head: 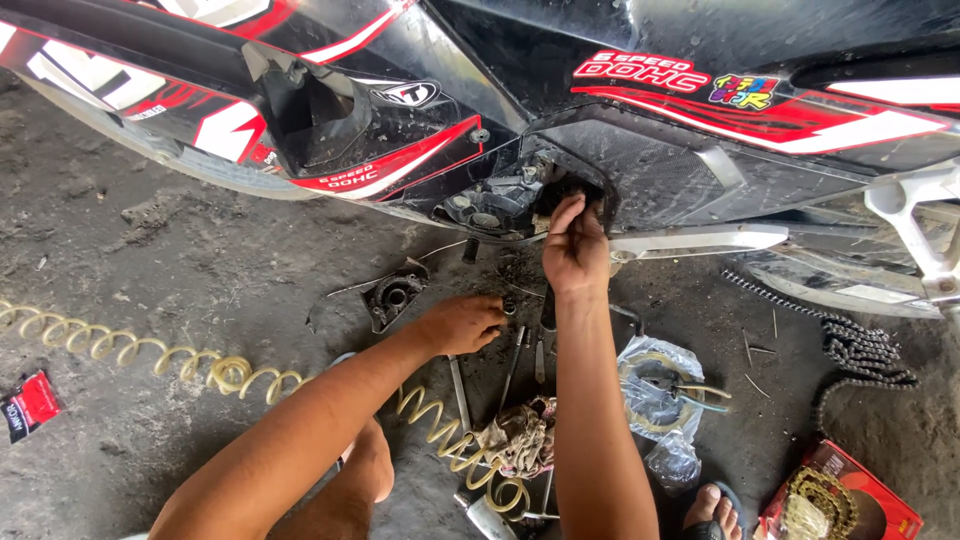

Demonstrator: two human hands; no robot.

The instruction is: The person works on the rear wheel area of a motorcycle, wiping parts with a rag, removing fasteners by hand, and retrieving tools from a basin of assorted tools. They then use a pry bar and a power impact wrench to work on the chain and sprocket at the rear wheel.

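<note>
While my right hand (574, 248) reaches into the motorcycle's open engine cavity (520, 190), its grip closed on a dark part there, my left hand (462, 323) curls closed over small tools (520, 355) on the dirt floor (150, 250), just right of the removed engine cover (392, 297).

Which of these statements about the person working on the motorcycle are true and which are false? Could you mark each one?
1. The right hand reaches up into the opening in the motorcycle's side. True.
2. The left hand is raised onto the bodywork. False: it is down at the ground, among small parts and tools.
3. A coiled yellowish hose lies across the ground. True.
4. The loose drive chain lies to the left of the person. False: it lies on the right, near the wheel.
5. The open red box holds a gold-coloured chain. True.
</note>
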